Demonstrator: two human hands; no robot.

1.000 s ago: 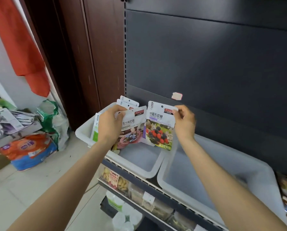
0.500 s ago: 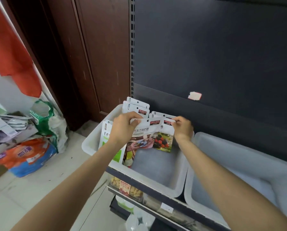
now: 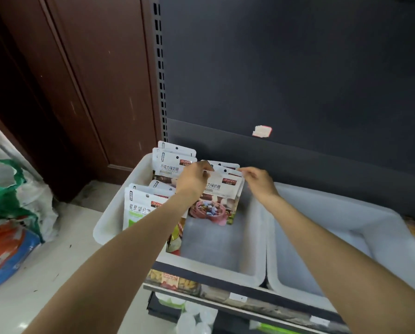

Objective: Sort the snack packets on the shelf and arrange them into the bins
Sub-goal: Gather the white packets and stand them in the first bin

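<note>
snack packets (image 3: 214,201) with a pink bowl printed on the front hang upright over the left bin (image 3: 225,276), pinched along their top edge by both your hands. your left hand (image 3: 194,180) grips the top corner at 9 o'clock of the packets, fingers curled over the white header. your right hand (image 3: 258,180) pinches the corner at 3 o'clock between thumb and fingertips. more packets stand in the same bin: a white stack (image 3: 172,160) at 10 o'clock of your left hand against the back wall, and a green-and-white packet (image 3: 139,208) at 8 o'clock, partly behind your forearm. the right bin (image 3: 346,213) sits touching the left one at 3 o'clock. both rest on the shelf (image 3: 225,289).
</note>
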